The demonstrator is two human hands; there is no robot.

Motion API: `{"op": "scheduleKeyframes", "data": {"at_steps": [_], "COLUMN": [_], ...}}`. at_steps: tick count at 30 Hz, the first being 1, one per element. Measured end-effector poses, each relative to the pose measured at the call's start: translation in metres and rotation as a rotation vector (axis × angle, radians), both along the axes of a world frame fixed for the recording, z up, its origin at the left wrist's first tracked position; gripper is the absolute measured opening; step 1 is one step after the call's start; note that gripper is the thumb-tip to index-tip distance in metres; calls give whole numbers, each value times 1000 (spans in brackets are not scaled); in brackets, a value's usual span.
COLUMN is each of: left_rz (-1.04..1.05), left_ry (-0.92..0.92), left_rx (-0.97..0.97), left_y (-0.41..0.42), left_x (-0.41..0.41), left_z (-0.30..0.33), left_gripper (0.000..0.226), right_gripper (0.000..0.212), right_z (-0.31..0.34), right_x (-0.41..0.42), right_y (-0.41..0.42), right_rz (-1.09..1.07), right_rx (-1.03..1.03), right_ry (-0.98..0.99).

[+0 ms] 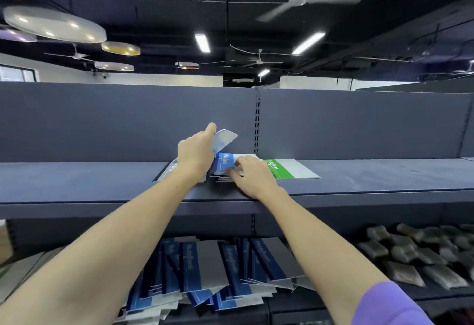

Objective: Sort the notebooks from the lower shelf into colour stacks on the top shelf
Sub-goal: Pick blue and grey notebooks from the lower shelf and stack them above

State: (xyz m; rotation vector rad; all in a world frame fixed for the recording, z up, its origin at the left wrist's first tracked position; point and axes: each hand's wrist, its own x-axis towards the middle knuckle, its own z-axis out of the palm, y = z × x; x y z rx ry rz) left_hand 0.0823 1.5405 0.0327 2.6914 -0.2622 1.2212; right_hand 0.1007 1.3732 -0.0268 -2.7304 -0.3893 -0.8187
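Grey top shelf (102, 183), left hand (196, 154) grip tilting notebook (224, 138) above blue stack (223, 168)

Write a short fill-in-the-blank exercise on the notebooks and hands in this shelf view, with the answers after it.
1. The left hand holds a notebook tilted up above the ____ shelf.
2. The right hand rests on the stack with the ____ band.
3. The notebook lying to the right of that stack has a ____ band.
4. Most notebooks on the lower shelf show ____ bands.

Missing words: top; blue; green; blue
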Motion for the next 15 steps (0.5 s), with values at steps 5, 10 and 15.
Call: {"op": "scheduleKeyframes", "data": {"at_steps": [5, 10, 15], "left_rz": [-13, -116, -313], "left_ry": [-39, 190, 554], "left_rx": [127, 201, 168], "left_y": [-27, -58, -71], "left_x": [7, 13, 20], "left_z": [-5, -26, -39], "left_gripper": [40, 20, 37], "right_gripper": [36, 21, 30], "right_z": [1, 3, -3], "right_x": [-3, -6, -6], "right_y": [-22, -57, -74], "right_rz": [-131, -339, -339], "right_rx": [49, 61, 70], "right_ry": [-76, -33, 39]}}
